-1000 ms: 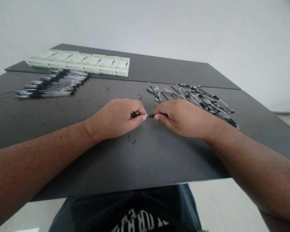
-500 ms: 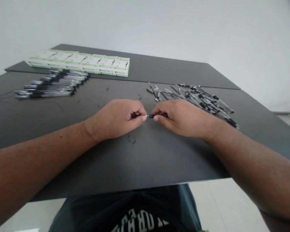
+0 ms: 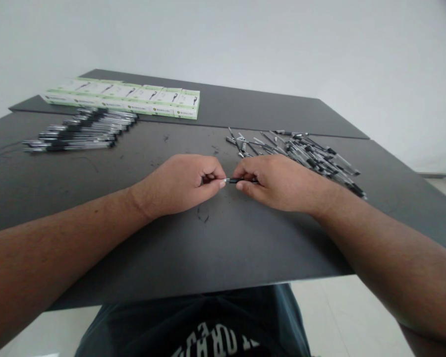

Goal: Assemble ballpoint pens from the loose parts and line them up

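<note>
On a smooth, matte dark-grey tabletop point(image 3: 223, 253), straight-edged and seamed across toward the back, above a pale, glossy tiled floor point(image 3: 327, 310) and dark clothing point(image 3: 193, 317) with light block lettering at the near edge. A little farther in, thin dark curls point(image 3: 203, 216), strands or marks, hard to tell which. Just beyond, in the middle, a slender pen point(image 3: 232, 181), clear and black, lying crosswise between two pinches. At its pale end, thumb and forefinger of the left hand point(image 3: 188, 183) closed narrowly, with a small rounded gap behind the tips; along its black part, thumb and forefinger of the right hand point(image 3: 278, 182), equally tight, partly hiding the barrel. Past the right hand, in a tangled heap, glassy tubes and thin rods point(image 3: 315, 156) with black ends. Farther left, side by side, glossy pens point(image 3: 82, 130) with dark grips. Behind these, flat white-and-green boxes point(image 3: 122, 96) in a row; last, a plain pale wall point(image 3: 223, 39).
</note>
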`<action>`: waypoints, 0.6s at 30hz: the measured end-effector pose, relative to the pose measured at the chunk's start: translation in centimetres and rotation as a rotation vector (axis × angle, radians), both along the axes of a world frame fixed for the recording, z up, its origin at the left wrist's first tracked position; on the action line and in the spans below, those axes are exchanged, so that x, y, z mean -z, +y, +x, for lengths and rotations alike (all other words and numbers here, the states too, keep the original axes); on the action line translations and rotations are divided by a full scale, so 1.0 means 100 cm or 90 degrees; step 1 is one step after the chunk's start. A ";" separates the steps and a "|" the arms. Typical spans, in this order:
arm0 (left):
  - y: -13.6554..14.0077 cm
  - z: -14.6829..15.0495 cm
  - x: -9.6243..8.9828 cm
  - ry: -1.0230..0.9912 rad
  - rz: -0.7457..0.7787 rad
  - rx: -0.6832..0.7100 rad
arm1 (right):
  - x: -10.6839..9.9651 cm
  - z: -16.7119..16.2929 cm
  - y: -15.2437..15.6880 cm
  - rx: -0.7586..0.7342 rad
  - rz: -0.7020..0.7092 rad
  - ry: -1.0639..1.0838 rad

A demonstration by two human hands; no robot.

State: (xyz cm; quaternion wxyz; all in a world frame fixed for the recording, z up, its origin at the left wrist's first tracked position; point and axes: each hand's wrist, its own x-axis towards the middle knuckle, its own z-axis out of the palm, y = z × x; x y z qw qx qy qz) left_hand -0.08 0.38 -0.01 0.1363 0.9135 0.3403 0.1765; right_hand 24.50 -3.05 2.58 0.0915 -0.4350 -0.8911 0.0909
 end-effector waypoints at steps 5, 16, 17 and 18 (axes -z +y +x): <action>0.000 -0.001 0.000 -0.003 0.003 0.004 | 0.000 0.000 0.000 -0.025 -0.011 -0.036; 0.001 0.000 0.001 0.000 0.007 -0.003 | -0.001 -0.001 0.000 -0.023 0.012 -0.055; 0.001 -0.001 0.001 0.000 0.007 -0.004 | -0.001 -0.002 0.000 -0.030 0.012 -0.059; 0.001 -0.001 0.002 0.001 0.008 -0.004 | -0.001 -0.002 0.000 -0.034 0.012 -0.058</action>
